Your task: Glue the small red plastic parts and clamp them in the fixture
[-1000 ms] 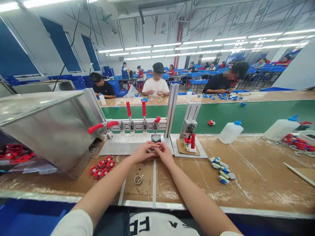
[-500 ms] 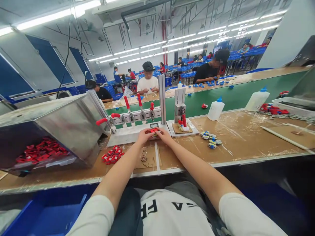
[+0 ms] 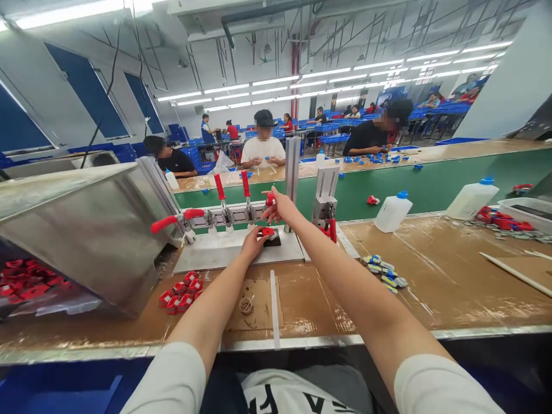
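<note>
My left hand [image 3: 252,246] has its fingers closed on a small red plastic part [image 3: 268,232], which sits on a black pad [image 3: 272,241] on the metal base of a clamp fixture [image 3: 202,249]. Above it, my right hand [image 3: 280,208] is at the rightmost toggle clamp, fingers around its red handle [image 3: 269,199]; the index finger sticks out to the left. Other toggle clamps along the rail have red handles [image 3: 219,187], two of them upright and two at the left leaning over. Fingers hide part of the red part and of the clamp.
Red parts lie in a pile [image 3: 181,293] left of my forearm, beside a metal bin [image 3: 86,230] holding more. To the right are a second fixture [image 3: 326,198], yellow-grey parts [image 3: 385,271] and white bottles [image 3: 393,213]. Across the green belt [image 3: 448,172] several people sit working.
My right hand has left the red part and risen to the rightmost clamp handle. My left hand stays on the part, now over the black pad. The view has shifted slightly.
</note>
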Motion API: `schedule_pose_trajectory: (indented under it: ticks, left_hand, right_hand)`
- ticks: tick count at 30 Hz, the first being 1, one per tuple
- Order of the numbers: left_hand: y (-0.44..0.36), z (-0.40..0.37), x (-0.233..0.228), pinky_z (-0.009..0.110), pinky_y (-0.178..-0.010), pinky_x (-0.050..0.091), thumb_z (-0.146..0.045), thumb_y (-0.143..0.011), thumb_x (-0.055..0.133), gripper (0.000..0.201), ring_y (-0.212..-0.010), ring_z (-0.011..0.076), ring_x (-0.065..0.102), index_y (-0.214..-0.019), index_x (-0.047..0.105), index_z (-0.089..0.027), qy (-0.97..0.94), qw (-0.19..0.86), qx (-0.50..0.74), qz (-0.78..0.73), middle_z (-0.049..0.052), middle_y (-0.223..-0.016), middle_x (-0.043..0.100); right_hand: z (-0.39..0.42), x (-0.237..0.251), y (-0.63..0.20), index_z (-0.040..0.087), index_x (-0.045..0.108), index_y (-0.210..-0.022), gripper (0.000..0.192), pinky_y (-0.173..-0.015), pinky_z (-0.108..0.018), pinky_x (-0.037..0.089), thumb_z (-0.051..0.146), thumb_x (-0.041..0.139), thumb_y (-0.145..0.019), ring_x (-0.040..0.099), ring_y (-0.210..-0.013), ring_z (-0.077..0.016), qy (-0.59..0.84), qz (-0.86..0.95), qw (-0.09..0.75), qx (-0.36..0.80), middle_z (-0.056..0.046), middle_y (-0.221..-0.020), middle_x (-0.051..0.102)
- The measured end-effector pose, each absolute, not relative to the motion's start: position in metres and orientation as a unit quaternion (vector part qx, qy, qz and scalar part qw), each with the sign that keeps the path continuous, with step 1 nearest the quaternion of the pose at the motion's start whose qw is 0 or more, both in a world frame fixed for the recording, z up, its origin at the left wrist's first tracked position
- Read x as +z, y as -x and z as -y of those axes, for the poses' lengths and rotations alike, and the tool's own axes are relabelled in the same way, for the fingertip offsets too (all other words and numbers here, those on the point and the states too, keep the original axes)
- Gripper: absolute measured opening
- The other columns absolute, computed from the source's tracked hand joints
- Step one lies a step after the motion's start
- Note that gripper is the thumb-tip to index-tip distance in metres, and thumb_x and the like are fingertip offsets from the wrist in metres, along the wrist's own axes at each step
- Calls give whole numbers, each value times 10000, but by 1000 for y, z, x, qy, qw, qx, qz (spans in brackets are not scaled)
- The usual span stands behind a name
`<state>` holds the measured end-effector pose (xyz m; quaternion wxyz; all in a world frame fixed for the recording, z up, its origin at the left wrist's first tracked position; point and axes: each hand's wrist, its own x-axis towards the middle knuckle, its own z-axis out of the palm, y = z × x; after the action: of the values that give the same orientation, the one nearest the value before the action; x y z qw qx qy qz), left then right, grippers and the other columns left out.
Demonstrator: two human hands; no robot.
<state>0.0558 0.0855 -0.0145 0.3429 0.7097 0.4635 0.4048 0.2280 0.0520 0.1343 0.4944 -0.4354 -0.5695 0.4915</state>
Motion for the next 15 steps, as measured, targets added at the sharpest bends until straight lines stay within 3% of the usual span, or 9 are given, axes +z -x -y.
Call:
schedule_pose_trajectory:
  ticks: [3, 7, 11, 15]
  left_hand:
    - [-61, -92, -24, 368, -1060, 509, -270, -947, 681, 374, -1138, 220, 696, -1301, 615, -170, -716, 344, 408, -450, 116, -1340, 708]
    - [-66, -100, -27, 380, -1096, 476, -275, -949, 678, 371, -1178, 239, 664, -1293, 623, -145, -722, 351, 405, -438, 135, -1306, 719]
    - [-66, -104, -26, 368, -1111, 454, -270, -945, 668, 369, -1196, 237, 644, -1284, 632, -129, -728, 360, 399, -425, 142, -1310, 714]
    - [-64, -105, -27, 354, -1097, 458, -269, -966, 627, 372, -1150, 224, 653, -1304, 625, -113, -735, 370, 391, -413, 143, -1287, 722]
  right_hand:
    - [-49, 150, -226, 230, 619, -1217, 775, -377, -246, 404, 901, 397, -899, 629, -441, -202, 431, 547, 442, 566, -39, -617, 699]
    - [-38, 159, -230, 244, 548, -1063, 563, -368, -215, 376, 782, 432, -950, 607, -439, -181, 416, 547, 411, 599, -31, -618, 688]
    - [-30, 159, -228, 265, 438, -929, 306, -371, -203, 350, 570, 440, -951, 536, -412, -166, 407, 548, 408, 606, 42, -511, 538]
    - [-22, 147, -226, 286, 376, -931, 241, -359, -200, 291, 473, 507, -857, 439, -368, -152, 378, 559, 418, 608, 103, -481, 405]
